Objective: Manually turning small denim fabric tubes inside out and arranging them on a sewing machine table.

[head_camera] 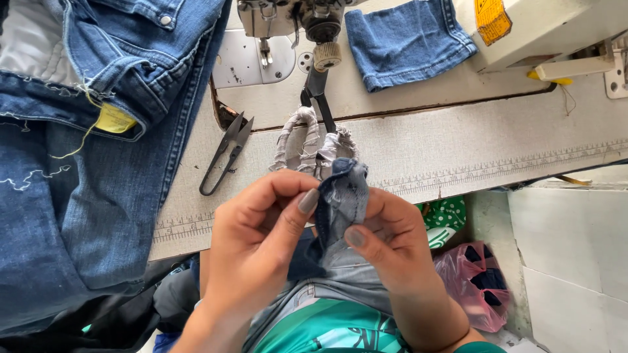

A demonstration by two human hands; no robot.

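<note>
A small scrap of dark blue denim (pixel 341 202), frayed along its pale edges and crumpled into folds, stands upright just off the near edge of the surface (pixel 458 150), pinched between fingers on both sides.

Left hand (pixel 258 238) and right hand (pixel 386 238) raised together, thumbs up, fingertips pinched in tight grip; wrists angled inward.

Denim scrap (pixel 341 199) showing matt, woven, fraying at edges. Jeans (pixel 85 163) lying at worktop's left edge, looking coarse, stitched in pale thread. Thread snips (pixel 226 153) looking dark, dull metal. Worktop (pixel 458 144) showing pale, faintly textured laminate. Sewing machine (pixel 549 29) gleaming cream, smooth painted metal. Pink bag (pixel 474 278) shining, thin crinkled plastic.
</note>
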